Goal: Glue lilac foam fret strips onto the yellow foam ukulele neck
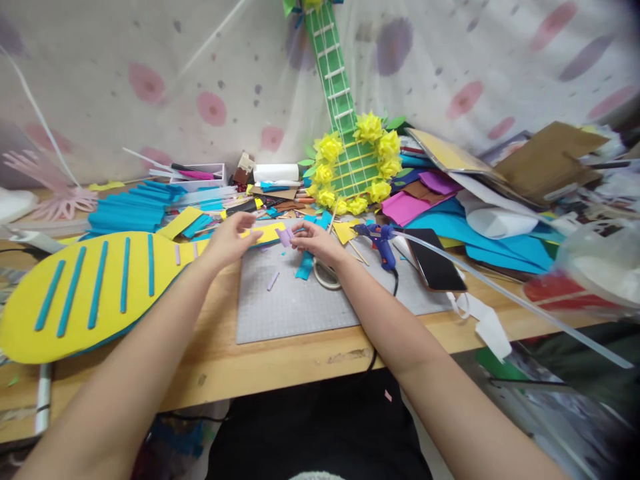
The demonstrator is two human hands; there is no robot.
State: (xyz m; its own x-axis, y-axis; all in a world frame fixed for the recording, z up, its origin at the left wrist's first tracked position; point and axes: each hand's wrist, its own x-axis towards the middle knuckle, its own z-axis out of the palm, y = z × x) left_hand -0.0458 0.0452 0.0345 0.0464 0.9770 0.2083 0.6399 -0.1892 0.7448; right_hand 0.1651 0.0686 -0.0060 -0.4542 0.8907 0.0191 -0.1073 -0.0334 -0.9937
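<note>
A yellow guitar-shaped cutout (65, 293) edged in blue, with blue strips on its body and short lilac strips on its neck, lies across the left side of the table. Over its neck is my left hand (233, 241), fingers apart and holding nothing that I can see. My right hand (316, 241), above the grey cutting mat (295, 310), pinches a small lilac paper piece (284, 236) at the fingertips. A loose lilac strip (273, 281) rests on the mat. Beneath my right hand are a roll of tape (327, 279) and a blue paper scrap (305, 267).
A blue glue gun (381, 243) with a long glue stick (520, 300) lies right of my hands, beside a phone (436, 260). Behind stands a green paper guitar (345, 120) with yellow flowers. Coloured sheets (500, 233) pile up at right; blue pleated paper (130, 210) sits left.
</note>
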